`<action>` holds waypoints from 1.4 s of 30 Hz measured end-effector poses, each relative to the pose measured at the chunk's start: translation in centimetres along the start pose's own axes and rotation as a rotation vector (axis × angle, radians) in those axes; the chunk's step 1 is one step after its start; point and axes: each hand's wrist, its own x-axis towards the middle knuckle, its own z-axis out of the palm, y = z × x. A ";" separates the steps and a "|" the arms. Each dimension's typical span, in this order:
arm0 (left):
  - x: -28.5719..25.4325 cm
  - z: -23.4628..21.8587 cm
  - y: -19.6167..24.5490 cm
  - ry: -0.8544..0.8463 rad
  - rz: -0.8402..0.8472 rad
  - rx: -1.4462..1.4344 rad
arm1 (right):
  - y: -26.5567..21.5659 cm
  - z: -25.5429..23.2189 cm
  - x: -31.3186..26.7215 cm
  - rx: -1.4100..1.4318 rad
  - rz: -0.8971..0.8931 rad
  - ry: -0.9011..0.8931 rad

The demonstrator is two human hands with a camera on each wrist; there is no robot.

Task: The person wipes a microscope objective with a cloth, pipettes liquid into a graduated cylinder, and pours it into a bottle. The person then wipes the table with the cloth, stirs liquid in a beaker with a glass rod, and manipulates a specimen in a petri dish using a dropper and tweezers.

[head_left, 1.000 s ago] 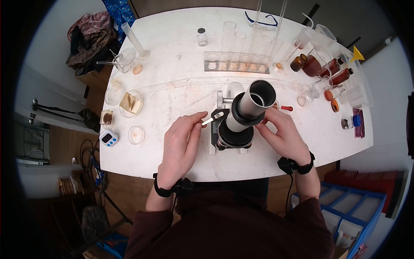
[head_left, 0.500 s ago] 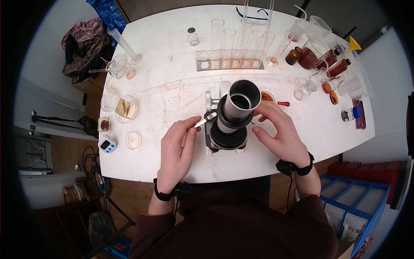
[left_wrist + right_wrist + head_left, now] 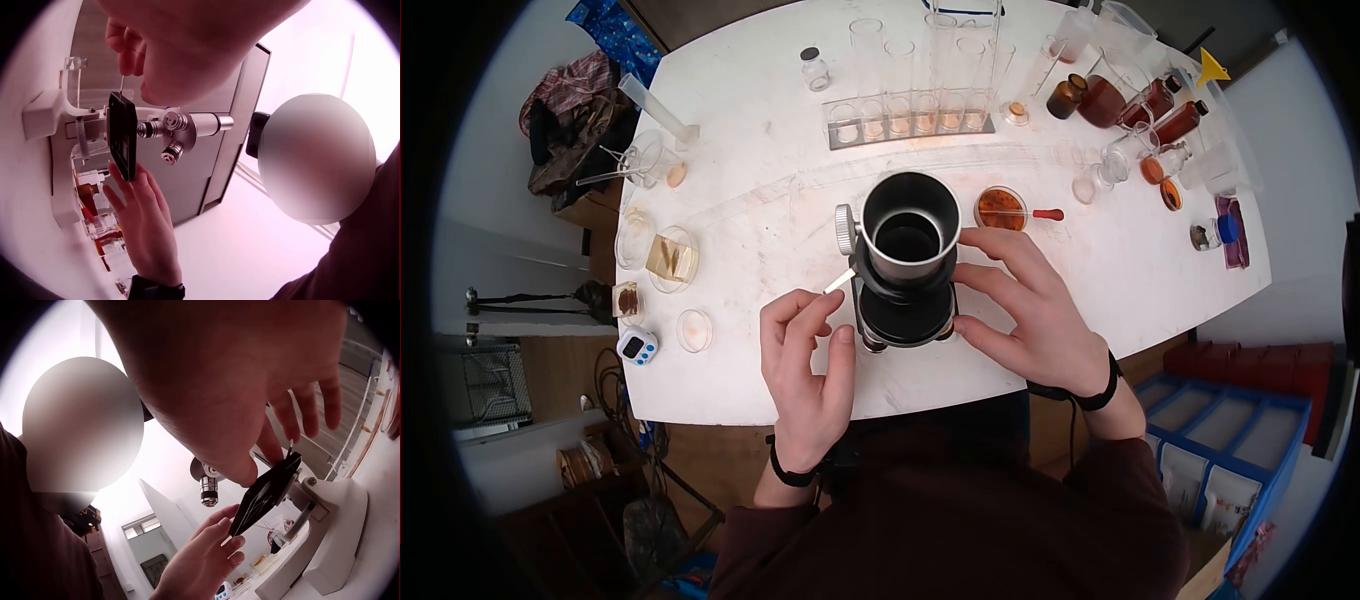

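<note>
A microscope (image 3: 910, 225) stands between the hands; from the head view I look down into its wide, dark tube. The black stage (image 3: 123, 137) shows edge-on in the left wrist view. A pale metal stage clip (image 3: 838, 281) sticks out to the left, with the left index fingertip right at its end. My left hand (image 3: 805, 365) has loosely bent fingers, the thumb apart from the clip. On the other side, my right hand (image 3: 1025, 315) is spread, fingertips at the microscope's right edge. In the right wrist view its thumb and index finger lie close over the stage (image 3: 265, 494).
A dish of orange-brown material (image 3: 1000, 208) with a red-ended dropper (image 3: 1048, 214) lies beyond the right hand. Behind stands a rack of glass tubes (image 3: 910, 120). Brown bottles (image 3: 1067, 97) crowd the right; petri dishes (image 3: 694, 331) and a timer (image 3: 637, 345) sit left.
The left thumb has come away from the clip, and the hand has drawn slightly down. The right fingers have moved in to the microscope's edge and spread. The head view has shifted.
</note>
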 end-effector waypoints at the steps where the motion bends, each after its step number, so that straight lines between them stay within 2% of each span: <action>1: -0.1 0.0 -0.1 -0.021 0.020 0.006 | 0.0 0.0 0.0 0.000 0.001 -0.001; 6: -0.8 0.4 -0.5 -0.068 0.005 0.012 | 0.1 0.2 -0.3 -0.011 -0.012 0.002; 11: -1.5 0.2 -1.1 -0.082 0.087 0.049 | 0.1 0.5 -0.6 0.003 -0.019 0.005; 15: -2.1 -0.1 -1.1 -0.094 0.080 0.034 | 0.2 0.4 -1.1 0.013 -0.041 -0.012; 18: -2.2 -0.1 -1.3 -0.097 0.025 -0.108 | 0.1 0.7 -1.1 0.037 -0.033 -0.022; 20: -2.2 0.3 -1.2 -0.059 -0.153 -0.283 | 0.0 0.9 -0.9 0.047 0.024 0.019; 27: -1.3 -0.1 -1.3 -0.133 -0.126 -0.200 | 0.0 1.1 -0.8 0.036 -0.021 -0.004; 29: -1.4 0.0 -1.5 -0.136 -0.110 -0.237 | 0.0 1.2 -1.0 0.058 0.018 -0.014; 31: -1.6 -0.1 -1.5 -0.143 -0.182 -0.337 | -0.4 1.1 -1.0 0.046 0.014 -0.014; 35: -1.1 -2.3 -1.0 -0.305 -0.360 -0.508 | -0.3 1.1 -1.9 0.032 0.097 -0.019; 36: -1.3 -3.4 -1.3 -0.253 -0.368 -0.477 | -0.1 1.2 -2.2 0.043 0.120 0.008; 38: -1.7 -4.5 -2.1 -0.305 -0.431 -0.579 | -0.1 1.0 -2.3 0.069 0.149 0.015; 42: -3.8 -8.1 -3.8 -0.195 -0.524 -0.601 | 0.7 0.7 -2.6 0.059 0.188 0.059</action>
